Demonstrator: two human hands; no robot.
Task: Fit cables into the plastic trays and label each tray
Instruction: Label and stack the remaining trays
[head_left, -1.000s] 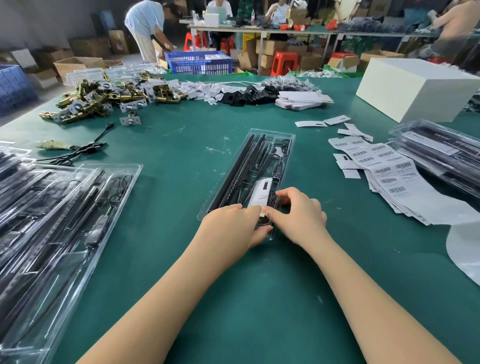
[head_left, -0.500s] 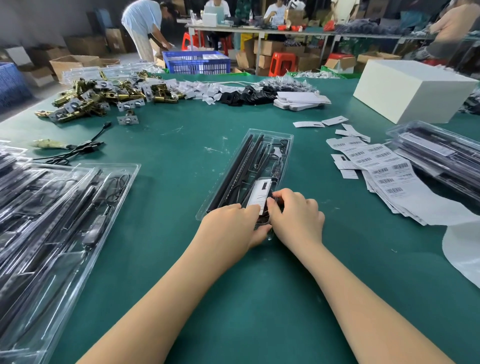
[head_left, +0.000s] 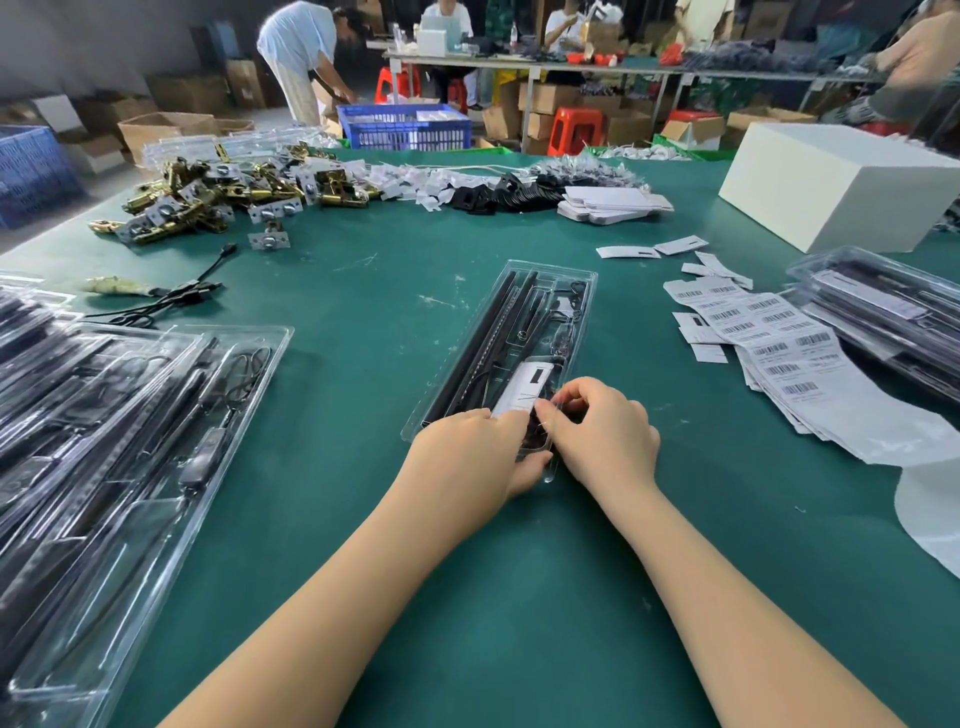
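Observation:
A long clear plastic tray (head_left: 582, 291) lies in the middle of the green table, with black strips and thin cables (head_left: 493, 338) inside. A white label card (head_left: 522, 387) sits at its near end. My left hand (head_left: 467, 457) grips the tray's near edge, thumb under the corner. My right hand (head_left: 602, 431) is beside it, fingertips pinching a dark coiled cable at the tray's near end. The coil is mostly hidden by both hands.
Stacked filled trays (head_left: 114, 431) lie at the left and more trays (head_left: 883, 306) at the right. Barcode label sheets (head_left: 779, 353) are spread right of the tray. Brass hardware (head_left: 208, 202), a loose black cable (head_left: 182, 296) and a white box (head_left: 836, 187) stand farther back.
My right hand has shifted slightly left and its fingers have curled tighter at the tray's near end. The left hand and the tray have stayed in place.

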